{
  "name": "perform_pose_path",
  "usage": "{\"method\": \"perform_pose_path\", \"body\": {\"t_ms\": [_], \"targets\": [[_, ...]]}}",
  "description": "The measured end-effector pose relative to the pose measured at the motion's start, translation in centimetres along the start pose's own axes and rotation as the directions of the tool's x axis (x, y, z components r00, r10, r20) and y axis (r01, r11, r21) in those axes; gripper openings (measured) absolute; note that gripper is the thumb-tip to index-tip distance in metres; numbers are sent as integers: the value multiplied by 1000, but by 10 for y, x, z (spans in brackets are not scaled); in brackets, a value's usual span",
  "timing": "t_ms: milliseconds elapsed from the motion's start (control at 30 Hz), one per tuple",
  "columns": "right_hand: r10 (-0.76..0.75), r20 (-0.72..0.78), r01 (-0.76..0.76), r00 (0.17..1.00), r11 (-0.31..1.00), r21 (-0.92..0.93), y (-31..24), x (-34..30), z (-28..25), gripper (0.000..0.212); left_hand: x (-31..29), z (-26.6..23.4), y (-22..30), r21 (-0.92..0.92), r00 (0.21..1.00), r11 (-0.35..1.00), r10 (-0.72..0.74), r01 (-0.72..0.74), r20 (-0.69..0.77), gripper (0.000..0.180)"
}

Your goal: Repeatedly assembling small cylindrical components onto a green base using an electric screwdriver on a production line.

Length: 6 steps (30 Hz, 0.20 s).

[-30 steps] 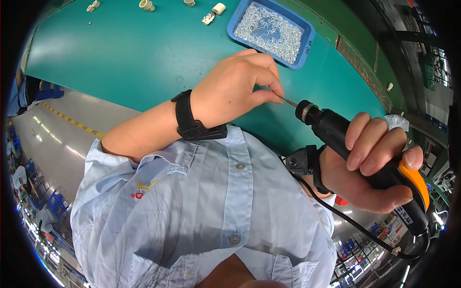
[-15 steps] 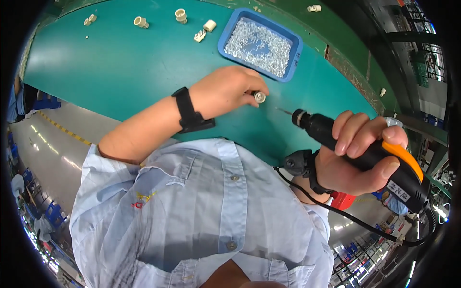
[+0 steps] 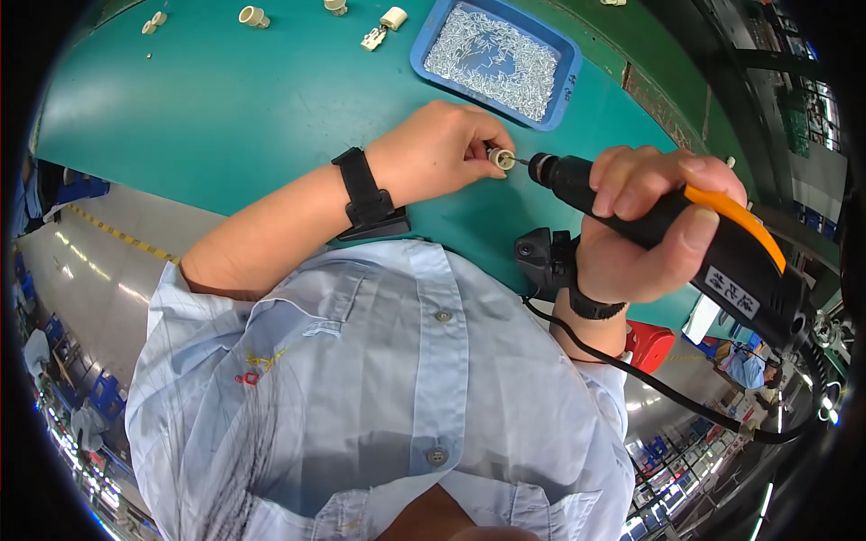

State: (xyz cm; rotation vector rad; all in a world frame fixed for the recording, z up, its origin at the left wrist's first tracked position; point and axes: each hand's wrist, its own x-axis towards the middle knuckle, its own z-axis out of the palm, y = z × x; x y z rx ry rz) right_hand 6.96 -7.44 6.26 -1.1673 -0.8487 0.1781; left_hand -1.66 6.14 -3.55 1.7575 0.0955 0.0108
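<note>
Between the thumb and fingers of my left hand (image 3: 456, 149) is a small cream-coloured lamp socket (image 3: 502, 160), its round open end turned toward the right. My right hand (image 3: 654, 212) is wrapped around a black electric screwdriver (image 3: 573, 183) with an orange lever. The thin bit of the screwdriver points left and its tip reaches into the socket's open end. Whether a screw sits at the tip is too small to tell. Just beyond my hands stands a blue tray (image 3: 564, 95) with many small silver screws (image 3: 492, 59).
Several cream socket parts lie along the far side of the green table (image 3: 225, 117): a round piece (image 3: 253, 16), a pair (image 3: 386, 27) beside the tray, and small pieces (image 3: 154, 22) at far left. A black cable (image 3: 663, 410) runs from my right wrist toward the screwdriver's rear.
The screwdriver has moved left and slightly up, so its bit now meets the socket. My left hand has brought the socket slightly right and away from me.
</note>
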Motion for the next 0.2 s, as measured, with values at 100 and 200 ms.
{"method": "perform_pose_path", "body": {"t_ms": [100,200], "targets": [[27,-6,-26,1000,1000,14,6,-2,0,37,-1,2,-1,26,1000,1000,-8,8,-6,22],[31,49,-30,998,999,-38,4,-1,0,31,-1,3,6,93,1000,996,12,-12,2,21]]}}
